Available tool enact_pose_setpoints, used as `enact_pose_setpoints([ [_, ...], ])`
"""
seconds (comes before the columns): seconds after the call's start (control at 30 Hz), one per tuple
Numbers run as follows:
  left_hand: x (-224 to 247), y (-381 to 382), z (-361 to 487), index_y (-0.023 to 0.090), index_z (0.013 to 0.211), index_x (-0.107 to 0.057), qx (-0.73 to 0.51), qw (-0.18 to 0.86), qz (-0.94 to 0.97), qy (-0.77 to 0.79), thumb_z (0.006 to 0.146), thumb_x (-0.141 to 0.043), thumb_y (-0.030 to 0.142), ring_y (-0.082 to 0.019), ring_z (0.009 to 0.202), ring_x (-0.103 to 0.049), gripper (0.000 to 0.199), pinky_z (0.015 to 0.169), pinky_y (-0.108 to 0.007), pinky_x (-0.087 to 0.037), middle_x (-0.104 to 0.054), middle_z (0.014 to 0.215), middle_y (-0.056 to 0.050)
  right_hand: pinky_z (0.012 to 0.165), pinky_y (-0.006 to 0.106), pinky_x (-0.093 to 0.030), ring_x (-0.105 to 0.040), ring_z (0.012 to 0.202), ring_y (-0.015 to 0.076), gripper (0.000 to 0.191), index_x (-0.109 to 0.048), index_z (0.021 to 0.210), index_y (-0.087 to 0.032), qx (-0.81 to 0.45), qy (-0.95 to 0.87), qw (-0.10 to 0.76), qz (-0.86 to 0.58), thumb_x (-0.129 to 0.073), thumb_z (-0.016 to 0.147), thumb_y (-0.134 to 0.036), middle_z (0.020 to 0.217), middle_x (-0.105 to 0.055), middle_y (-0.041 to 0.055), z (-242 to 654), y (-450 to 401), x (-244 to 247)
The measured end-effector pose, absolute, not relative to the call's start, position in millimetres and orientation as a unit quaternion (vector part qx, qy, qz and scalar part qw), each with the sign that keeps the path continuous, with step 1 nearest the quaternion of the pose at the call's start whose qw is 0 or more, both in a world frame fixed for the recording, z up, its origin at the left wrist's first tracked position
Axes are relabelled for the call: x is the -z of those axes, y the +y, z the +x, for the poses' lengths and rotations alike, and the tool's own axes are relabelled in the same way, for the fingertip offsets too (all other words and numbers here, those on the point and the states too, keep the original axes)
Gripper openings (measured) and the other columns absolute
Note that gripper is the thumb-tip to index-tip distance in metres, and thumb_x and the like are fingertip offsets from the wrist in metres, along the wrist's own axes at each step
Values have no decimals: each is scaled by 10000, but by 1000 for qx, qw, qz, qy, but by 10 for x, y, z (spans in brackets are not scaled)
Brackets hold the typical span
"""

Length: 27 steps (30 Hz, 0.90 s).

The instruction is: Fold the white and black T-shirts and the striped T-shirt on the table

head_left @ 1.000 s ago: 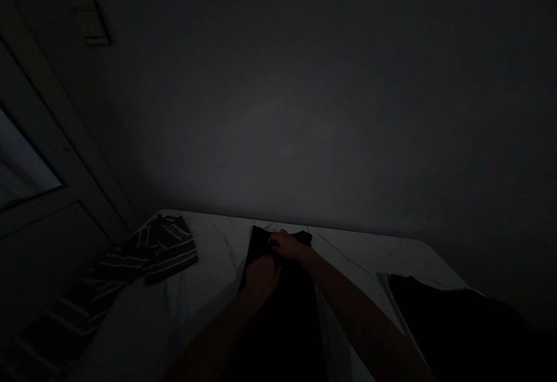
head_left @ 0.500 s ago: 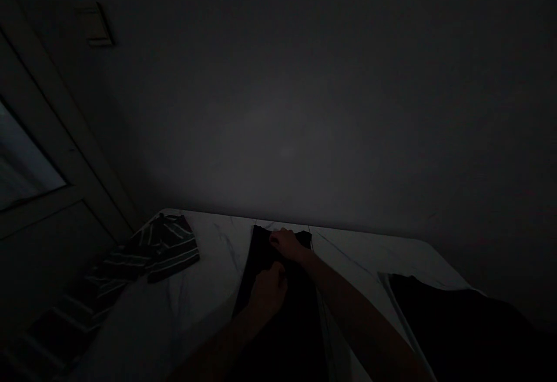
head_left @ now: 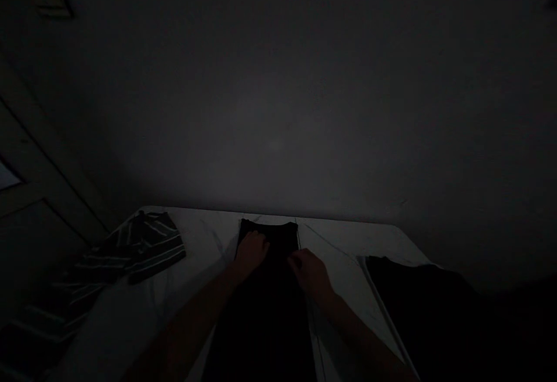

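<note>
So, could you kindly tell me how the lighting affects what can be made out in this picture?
In the head view, the frame is badly underexposed: the black cloth sinks into shadow, hiding its folds; the left hand and right hand show little detail; the pale table is brightest, without harsh glare.

The scene is very dim, lit mainly by a faint pale glow at the centre of the wall [head_left: 278,144], while a small window pane [head_left: 6,176] at the far left edge looks brightest. The corners fall into near-black, the black cloth [head_left: 261,335] shows almost no detail, and the picture looks soft and grainy.
</note>
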<state>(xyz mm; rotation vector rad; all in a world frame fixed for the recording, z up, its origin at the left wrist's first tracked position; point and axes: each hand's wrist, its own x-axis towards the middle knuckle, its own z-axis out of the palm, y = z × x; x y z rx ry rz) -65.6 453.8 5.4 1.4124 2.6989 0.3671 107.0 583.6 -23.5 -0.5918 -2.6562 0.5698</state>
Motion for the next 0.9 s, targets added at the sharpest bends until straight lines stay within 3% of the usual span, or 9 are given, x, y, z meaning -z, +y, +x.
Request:
enact_pose_setpoints([
  [0.17, -2, 4667, -702, 130, 1070, -685, -87, 38, 463, 881, 950, -545, 289, -298, 1118, -604, 243, 988, -402, -452, -685, 1131, -158, 1131, 534, -373, -428, 1396, 366, 588, -554, 1430, -213, -160, -973, 91, -138, -689, 883, -381, 1504, -514, 152, 1178, 5378, 231],
  [0.33, -18, 4665, -664, 147, 1114, -682, -83, 24, 478, 874, 954, -453, 166, -278, 1115, -618, 281, 950, -396, -484, -686, 1155, -154, 1179, 588, -292, -359, 1461, 369, 611, -481, 1503, -205, -173, -979, 34, -104, -634, 928, -345, 1575, -417, 166, 1179, 5294, 213],
  [0.43, 33, 4604, -616, 222, 1234, -658, -93, 21, 522, 848, 986, -405, 164, -225, 1273, -553, 359, 1096, -380, -405, -643, 1337, -95, 1197, 628, -226, -222, 1518, 387, 726, -403, 1552, -227, -183, -979, 43, -73, -658, 909, -445, 1638, -286, 156, 1283, 5235, 284],
  [0.5, 87, 4558, -595, 249, 1303, -628, -96, 21, 538, 837, 1010, -408, 232, -235, 1377, -476, 366, 1182, -434, -319, -583, 1446, -74, 1200, 647, -196, -200, 1524, 389, 736, -383, 1561, -270, -193, -979, 36, -46, -650, 910, -489, 1648, -268, 131, 1337, 5214, 353],
  [0.6, 109, 4548, -588, 218, 1326, -619, -102, 7, 537, 837, 1025, -393, 285, -281, 1434, -417, 382, 1207, -527, -270, -543, 1494, -107, 1207, 560, -263, -300, 1499, 334, 613, -421, 1541, -264, -209, -972, 75, -70, -576, 965, -403, 1633, -323, 118, 1303, 5384, 412],
  [0.7, 28, 4655, -553, 209, 1312, -630, -120, -1, 543, 831, 1030, -374, 277, -265, 1438, -419, 387, 1216, -498, -269, -551, 1487, -112, 1149, 432, -387, -509, 1363, 261, 469, -533, 1459, -173, -214, -951, 143, -170, -440, 1010, -271, 1488, -541, 147, 1106, 5908, 359],
  [0.8, -31, 4811, -437, 207, 1411, -554, -128, 12, 573, 809, 1032, -380, 319, -262, 1476, -370, 433, 1222, -498, -262, -480, 1552, -115, 1102, 419, -429, -607, 1243, 257, 427, -636, 1337, -129, -192, -940, 154, -236, -396, 990, -189, 1338, -659, 167, 827, 6585, 252],
  [0.9, 49, 4893, -294, 199, 1519, -427, -116, 31, 598, 793, 1034, -365, 422, -291, 1528, -258, 537, 1223, -569, -220, -362, 1622, -131, 1066, 412, -454, -643, 1182, 257, 396, -684, 1261, -127, -183, -951, 143, -206, -468, 929, -151, 1265, -703, 156, 565, 7068, 209],
])
